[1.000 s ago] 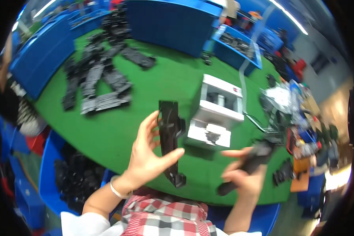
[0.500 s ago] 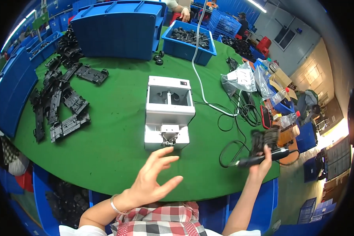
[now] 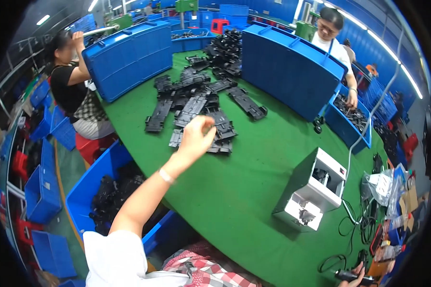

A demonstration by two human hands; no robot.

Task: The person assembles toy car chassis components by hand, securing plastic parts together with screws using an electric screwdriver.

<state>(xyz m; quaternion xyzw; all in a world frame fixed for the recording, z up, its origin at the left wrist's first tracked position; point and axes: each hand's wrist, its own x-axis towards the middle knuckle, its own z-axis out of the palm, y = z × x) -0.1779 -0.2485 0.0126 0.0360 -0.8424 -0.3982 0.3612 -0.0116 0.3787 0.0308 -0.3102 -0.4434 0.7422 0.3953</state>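
My left hand (image 3: 195, 138) reaches over a pile of black plastic chassis parts (image 3: 192, 109) on the green table. Its fingers are bent, with a gap between them and the thumb. Whether they touch the part below is hard to make out. At the lower right, partly cut off by the picture's edge, my right hand (image 3: 354, 281) is closed around a black corded electric screwdriver (image 3: 345, 276). Between my hands stands a white-and-grey screw feeder (image 3: 292, 193), with a window on top and a metal outlet in front.
Large blue bins (image 3: 129, 60) stand tilted behind the pile. A blue crate (image 3: 352, 122) of small dark parts is at the right, where another person's hand (image 3: 352, 100) reaches in. Black cables (image 3: 366, 229) and plastic bags (image 3: 380, 186) lie at the right edge. Another person sits at left.
The view has swung left. My left hand has moved from in front of the screw feeder to the chassis pile. My right hand still holds the screwdriver at the table's right side.
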